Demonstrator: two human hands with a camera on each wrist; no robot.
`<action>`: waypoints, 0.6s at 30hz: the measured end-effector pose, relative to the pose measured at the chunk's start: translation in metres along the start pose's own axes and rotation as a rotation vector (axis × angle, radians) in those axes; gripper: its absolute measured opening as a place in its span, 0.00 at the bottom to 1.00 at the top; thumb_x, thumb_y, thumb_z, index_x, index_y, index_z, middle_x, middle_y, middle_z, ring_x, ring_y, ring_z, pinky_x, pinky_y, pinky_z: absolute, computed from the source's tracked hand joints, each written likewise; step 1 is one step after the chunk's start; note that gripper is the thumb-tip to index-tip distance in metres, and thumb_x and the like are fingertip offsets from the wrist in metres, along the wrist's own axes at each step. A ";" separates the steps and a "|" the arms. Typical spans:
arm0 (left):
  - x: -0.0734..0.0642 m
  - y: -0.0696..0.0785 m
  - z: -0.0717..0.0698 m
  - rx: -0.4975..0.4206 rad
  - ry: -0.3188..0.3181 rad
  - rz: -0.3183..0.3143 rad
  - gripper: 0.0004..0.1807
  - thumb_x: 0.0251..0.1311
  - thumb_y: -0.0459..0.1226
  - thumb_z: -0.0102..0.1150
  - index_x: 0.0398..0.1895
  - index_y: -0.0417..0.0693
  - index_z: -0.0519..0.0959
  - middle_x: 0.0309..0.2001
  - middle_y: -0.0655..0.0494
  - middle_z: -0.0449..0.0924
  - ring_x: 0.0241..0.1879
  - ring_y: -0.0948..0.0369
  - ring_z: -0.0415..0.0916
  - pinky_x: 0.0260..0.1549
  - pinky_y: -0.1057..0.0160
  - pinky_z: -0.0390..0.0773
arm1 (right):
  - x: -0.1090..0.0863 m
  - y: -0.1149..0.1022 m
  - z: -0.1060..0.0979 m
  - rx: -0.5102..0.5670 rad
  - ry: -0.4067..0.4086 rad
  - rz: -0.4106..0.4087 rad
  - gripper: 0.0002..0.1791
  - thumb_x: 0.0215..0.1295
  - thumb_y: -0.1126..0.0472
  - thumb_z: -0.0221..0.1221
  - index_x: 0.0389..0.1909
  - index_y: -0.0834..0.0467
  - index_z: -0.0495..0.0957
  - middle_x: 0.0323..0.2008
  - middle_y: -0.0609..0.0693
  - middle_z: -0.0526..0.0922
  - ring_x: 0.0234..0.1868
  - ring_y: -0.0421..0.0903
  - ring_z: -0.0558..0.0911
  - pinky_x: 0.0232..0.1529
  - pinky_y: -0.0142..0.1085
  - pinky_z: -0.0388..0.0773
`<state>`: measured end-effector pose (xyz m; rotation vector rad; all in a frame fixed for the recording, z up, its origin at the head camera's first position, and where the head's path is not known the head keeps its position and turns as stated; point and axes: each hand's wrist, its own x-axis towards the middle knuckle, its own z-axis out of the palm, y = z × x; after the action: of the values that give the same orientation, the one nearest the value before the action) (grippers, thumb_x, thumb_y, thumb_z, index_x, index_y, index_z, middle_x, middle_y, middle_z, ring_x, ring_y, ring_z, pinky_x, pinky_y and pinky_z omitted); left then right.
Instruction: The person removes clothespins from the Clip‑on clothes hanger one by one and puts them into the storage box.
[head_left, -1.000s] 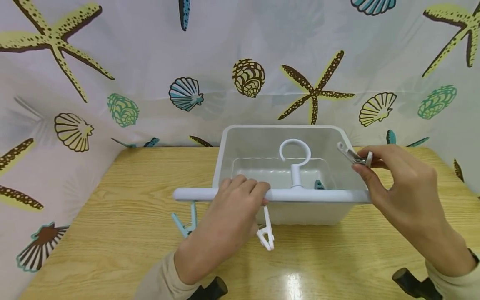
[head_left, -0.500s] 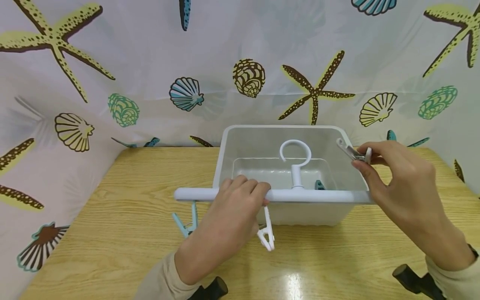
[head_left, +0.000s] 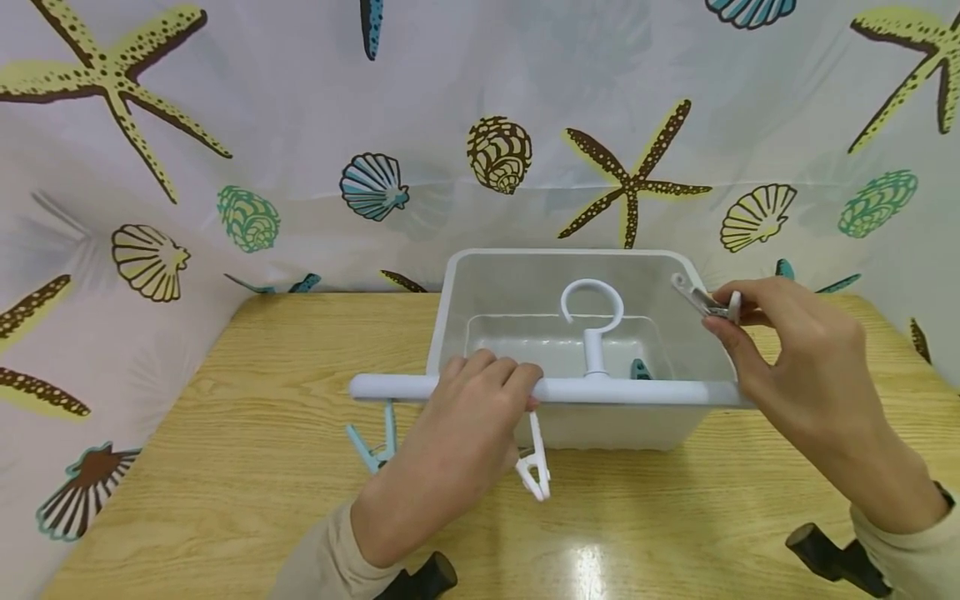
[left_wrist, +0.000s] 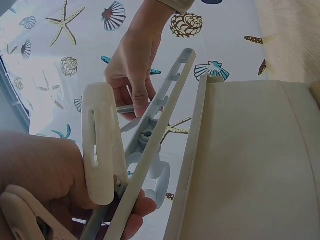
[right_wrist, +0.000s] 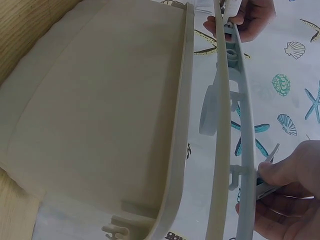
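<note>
A pale clip hanger (head_left: 637, 390) with a round hook is held level in front of the bin. My left hand (head_left: 450, 450) grips its bar left of the hook. Under that hand hangs a white clothespin (head_left: 537, 475), and a light blue clothespin (head_left: 382, 446) hangs farther left. My right hand (head_left: 806, 358), at the bar's right end, pinches a grey-white clothespin (head_left: 696, 298) held above the bar in the head view. Seen from the right wrist, the hanger's underside (right_wrist: 246, 140) has small mounts, and the pinched clothespin (right_wrist: 265, 186) is close beside the bar.
A white plastic bin (head_left: 573, 252) stands on the wooden table (head_left: 262, 400) behind the hanger. Inside it a dark green clothespin (head_left: 639, 369) shows in part. A curtain (head_left: 420, 83) printed with shells and starfish hangs close behind the table.
My right hand has shifted slightly up and left with the grey-white clothespin. My left hand and the hanger stay nearly still.
</note>
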<state>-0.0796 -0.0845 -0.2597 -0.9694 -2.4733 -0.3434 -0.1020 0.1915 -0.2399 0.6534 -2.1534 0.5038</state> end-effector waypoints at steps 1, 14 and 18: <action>0.000 0.000 0.000 -0.001 0.002 0.000 0.09 0.51 0.26 0.67 0.31 0.42 0.75 0.27 0.54 0.77 0.29 0.55 0.71 0.27 0.62 0.63 | 0.000 0.001 0.000 0.000 0.001 -0.001 0.17 0.45 0.76 0.71 0.38 0.67 0.79 0.34 0.56 0.83 0.31 0.51 0.84 0.38 0.25 0.70; 0.001 0.001 -0.002 -0.004 -0.005 -0.006 0.09 0.51 0.26 0.67 0.33 0.40 0.77 0.28 0.54 0.78 0.29 0.55 0.72 0.27 0.62 0.63 | 0.004 0.004 0.002 -0.001 -0.015 -0.017 0.17 0.46 0.75 0.71 0.38 0.67 0.78 0.32 0.56 0.83 0.31 0.50 0.83 0.36 0.30 0.71; 0.001 0.001 -0.002 -0.008 -0.019 -0.012 0.10 0.50 0.25 0.67 0.34 0.40 0.77 0.29 0.53 0.79 0.30 0.55 0.72 0.28 0.62 0.63 | 0.005 0.005 0.003 -0.008 -0.023 -0.024 0.17 0.47 0.75 0.71 0.38 0.67 0.78 0.32 0.56 0.83 0.30 0.50 0.83 0.35 0.30 0.71</action>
<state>-0.0789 -0.0846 -0.2576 -0.9660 -2.4971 -0.3502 -0.1092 0.1927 -0.2386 0.6831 -2.1653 0.4771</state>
